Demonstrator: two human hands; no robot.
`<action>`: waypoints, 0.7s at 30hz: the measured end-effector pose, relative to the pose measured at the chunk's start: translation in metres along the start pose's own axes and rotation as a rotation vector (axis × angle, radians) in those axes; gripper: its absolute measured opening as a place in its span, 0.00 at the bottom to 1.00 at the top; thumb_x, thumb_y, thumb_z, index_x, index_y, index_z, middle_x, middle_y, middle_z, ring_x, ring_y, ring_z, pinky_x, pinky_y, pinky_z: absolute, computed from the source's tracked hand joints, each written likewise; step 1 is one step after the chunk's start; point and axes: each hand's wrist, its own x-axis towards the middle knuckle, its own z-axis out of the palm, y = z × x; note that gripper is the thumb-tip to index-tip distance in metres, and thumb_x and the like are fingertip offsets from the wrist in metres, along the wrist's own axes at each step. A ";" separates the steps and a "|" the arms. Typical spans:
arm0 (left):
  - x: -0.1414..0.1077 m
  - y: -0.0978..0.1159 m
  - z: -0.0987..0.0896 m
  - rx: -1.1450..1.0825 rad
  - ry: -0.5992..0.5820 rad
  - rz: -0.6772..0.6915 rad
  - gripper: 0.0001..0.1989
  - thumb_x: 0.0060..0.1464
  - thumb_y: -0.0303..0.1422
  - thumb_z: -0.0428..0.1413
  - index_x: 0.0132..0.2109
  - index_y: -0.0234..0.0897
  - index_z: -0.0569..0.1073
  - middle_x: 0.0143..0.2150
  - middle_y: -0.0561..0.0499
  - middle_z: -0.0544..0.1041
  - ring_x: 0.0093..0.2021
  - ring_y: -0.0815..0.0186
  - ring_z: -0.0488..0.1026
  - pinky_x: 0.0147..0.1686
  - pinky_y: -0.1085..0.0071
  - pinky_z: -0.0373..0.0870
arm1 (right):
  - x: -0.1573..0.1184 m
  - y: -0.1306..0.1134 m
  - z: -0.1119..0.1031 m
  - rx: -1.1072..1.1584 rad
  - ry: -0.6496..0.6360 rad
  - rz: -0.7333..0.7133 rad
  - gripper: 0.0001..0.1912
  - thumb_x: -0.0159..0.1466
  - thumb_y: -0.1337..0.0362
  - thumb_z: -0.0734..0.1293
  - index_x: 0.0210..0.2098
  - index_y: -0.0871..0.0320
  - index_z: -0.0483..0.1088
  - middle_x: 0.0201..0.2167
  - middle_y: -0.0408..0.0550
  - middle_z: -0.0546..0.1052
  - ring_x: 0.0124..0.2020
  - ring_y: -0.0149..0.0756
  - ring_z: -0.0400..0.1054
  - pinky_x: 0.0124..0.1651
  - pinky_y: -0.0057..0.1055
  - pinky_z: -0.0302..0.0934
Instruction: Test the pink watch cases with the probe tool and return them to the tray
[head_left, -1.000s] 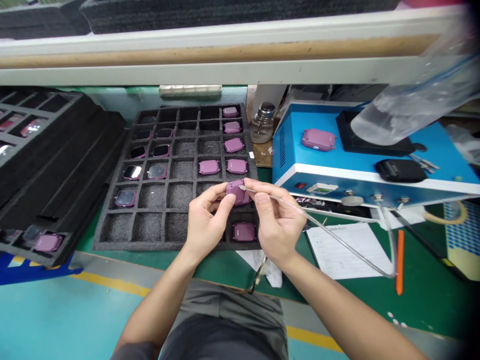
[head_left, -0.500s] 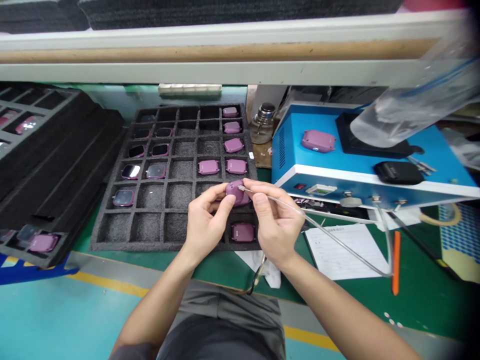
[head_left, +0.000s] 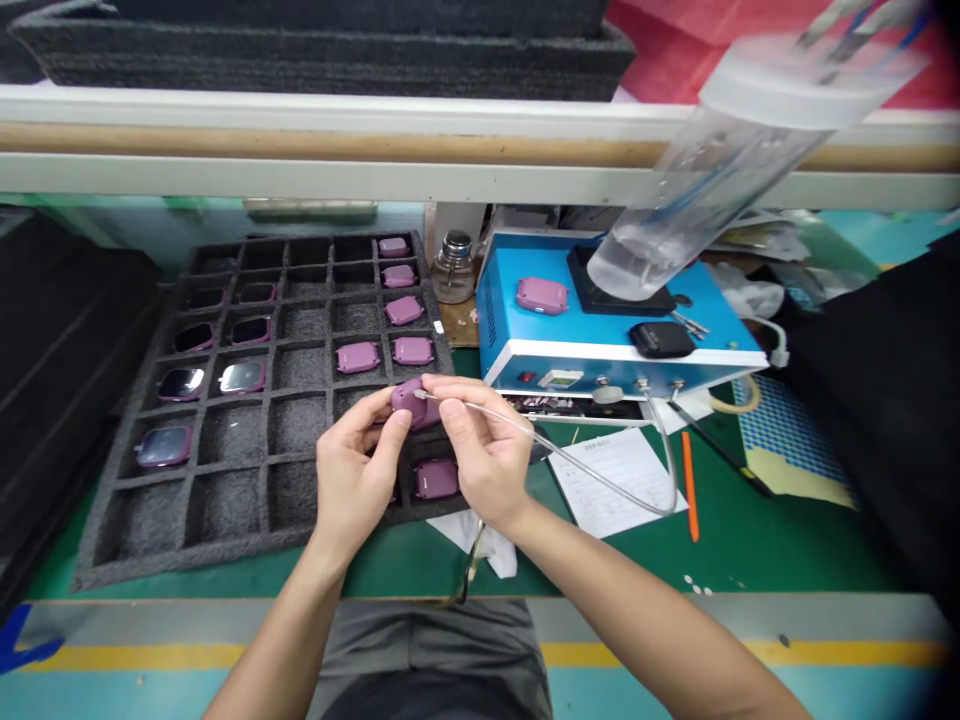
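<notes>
My left hand (head_left: 354,465) pinches a small purple watch case (head_left: 406,400) between thumb and fingers, above a black foam tray (head_left: 187,557). Between the thumb and fingers of my right hand (head_left: 491,450) is the end of a clear thin tube (head_left: 592,466). Its small tip meets the case or sits right at its surface; I cannot tell which. Several purple cases, such as one (head_left: 358,357) behind my left hand and a darker one (head_left: 436,480) below, lie in the tray's compartments. Watches with dark screens (head_left: 180,384) fill some left compartments.
To the right stands a blue machine (head_left: 517,262) bearing a purple case (head_left: 541,294), a black case (head_left: 661,340) and a clear cylinder (head_left: 679,220). A glass bottle (head_left: 453,270), a paper sheet (head_left: 615,480) and an orange stick (head_left: 690,487) are nearby. A shelf (head_left: 375,178) crosses overhead.
The view has swung to the right, so the tray, machine and hands appear farther left. Both hands keep the same hold on the watch case and the tube.
</notes>
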 end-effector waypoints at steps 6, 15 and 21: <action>-0.001 -0.002 -0.001 0.021 0.004 0.008 0.15 0.59 0.39 0.65 0.50 0.37 0.83 0.47 0.45 0.86 0.44 0.59 0.84 0.45 0.68 0.82 | 0.000 0.001 0.000 0.029 -0.002 0.004 0.07 0.71 0.62 0.68 0.41 0.53 0.79 0.43 0.49 0.84 0.49 0.38 0.81 0.52 0.37 0.78; 0.000 -0.003 -0.002 0.015 -0.011 0.023 0.16 0.60 0.39 0.65 0.51 0.36 0.82 0.49 0.45 0.85 0.45 0.61 0.84 0.45 0.70 0.81 | 0.000 0.002 0.000 0.064 -0.008 0.002 0.07 0.71 0.64 0.68 0.42 0.53 0.80 0.44 0.49 0.84 0.49 0.37 0.80 0.53 0.36 0.77; 0.000 -0.003 -0.001 0.011 -0.008 0.035 0.15 0.61 0.38 0.65 0.51 0.34 0.82 0.48 0.45 0.86 0.44 0.63 0.84 0.45 0.72 0.81 | 0.000 0.002 -0.001 0.090 -0.019 0.003 0.07 0.71 0.66 0.68 0.43 0.54 0.80 0.44 0.49 0.84 0.49 0.36 0.80 0.53 0.34 0.76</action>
